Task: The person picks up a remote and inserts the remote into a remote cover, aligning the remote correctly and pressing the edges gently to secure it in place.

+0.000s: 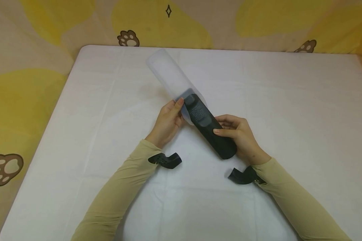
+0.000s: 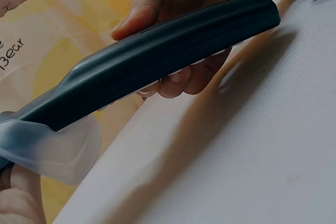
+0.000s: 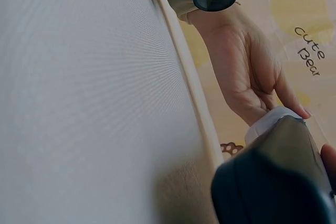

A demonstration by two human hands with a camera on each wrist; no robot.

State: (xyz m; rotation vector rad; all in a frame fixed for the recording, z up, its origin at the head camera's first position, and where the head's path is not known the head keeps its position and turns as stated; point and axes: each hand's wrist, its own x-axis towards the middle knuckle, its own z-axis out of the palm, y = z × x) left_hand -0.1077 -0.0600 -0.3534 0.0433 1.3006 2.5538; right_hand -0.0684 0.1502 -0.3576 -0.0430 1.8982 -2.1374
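Observation:
A long black remote control (image 1: 209, 129) is held slantwise above the table, its labelled side up in the head view. Its far end lies in the mouth of a translucent soft cover (image 1: 169, 68), which stretches away toward the table's back edge. My left hand (image 1: 168, 120) pinches the cover's mouth beside that end, thumb on top. My right hand (image 1: 239, 135) grips the remote's near half, thumb on the upper face and fingers beneath. In the left wrist view, the curved side of the remote (image 2: 168, 51) shows, with the cover's loose lip (image 2: 68, 153) hanging below it.
A white cloth covers the table (image 1: 289, 110). Behind it hangs a yellow patterned cloth (image 1: 223, 23) with paw prints. Black wrist-worn cameras stick out from the left sleeve (image 1: 117, 190) and the right sleeve (image 1: 298, 201).

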